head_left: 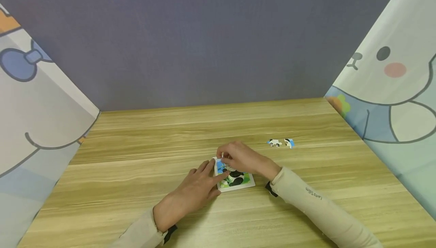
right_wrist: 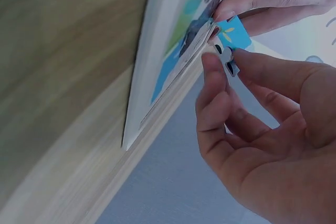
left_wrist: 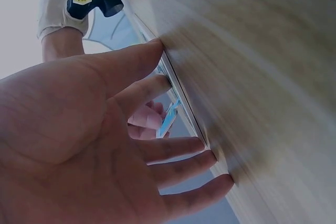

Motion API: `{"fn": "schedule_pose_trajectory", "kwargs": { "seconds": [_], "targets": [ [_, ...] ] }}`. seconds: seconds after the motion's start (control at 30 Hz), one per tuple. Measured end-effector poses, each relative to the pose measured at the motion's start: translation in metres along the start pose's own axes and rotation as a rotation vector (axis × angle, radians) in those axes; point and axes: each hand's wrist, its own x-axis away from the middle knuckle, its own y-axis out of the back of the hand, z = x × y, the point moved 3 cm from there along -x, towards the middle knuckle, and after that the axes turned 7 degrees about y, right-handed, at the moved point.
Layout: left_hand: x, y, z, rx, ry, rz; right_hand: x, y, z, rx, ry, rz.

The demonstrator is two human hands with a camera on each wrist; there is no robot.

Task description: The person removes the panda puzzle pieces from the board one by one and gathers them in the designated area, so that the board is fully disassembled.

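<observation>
A small panda jigsaw puzzle in a white frame (head_left: 238,188) lies flat on the wooden table. My left hand (head_left: 194,189) spreads over its left side, with the index finger resting on the picture and the other fingers along the frame's edge. Over the upper part of the puzzle, my right hand (head_left: 243,159) pinches a jigsaw piece (right_wrist: 235,34) between thumb and fingers. That piece is blue with a yellow mark and some black and white, and it is tilted up from the picture. The left wrist view shows the same blue piece (left_wrist: 168,121) beyond my left fingers.
Two loose jigsaw pieces lie to the right and farther back: a panda-face piece (head_left: 274,143) and a blue, black and white one (head_left: 289,143). A grey panel (head_left: 204,44) rises behind the table (head_left: 136,138). Cartoon-printed cloths (head_left: 391,100) flank both sides.
</observation>
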Motion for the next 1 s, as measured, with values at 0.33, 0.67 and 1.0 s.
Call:
{"fn": "schedule_pose_trajectory", "kwargs": {
  "seconds": [0.33,0.67,1.0],
  "targets": [
    [0.0,-0.001,-0.001,-0.03,-0.013,-0.008,-0.001,-0.006,-0.002,-0.057,-0.023,0.029],
    [0.001,0.001,-0.001,-0.029,-0.022,-0.03,0.0,-0.001,-0.002,-0.075,0.021,-0.009],
    [0.004,-0.001,-0.002,-0.011,-0.023,-0.052,0.013,0.011,-0.007,-0.1,-0.01,-0.087]
  ]
}}
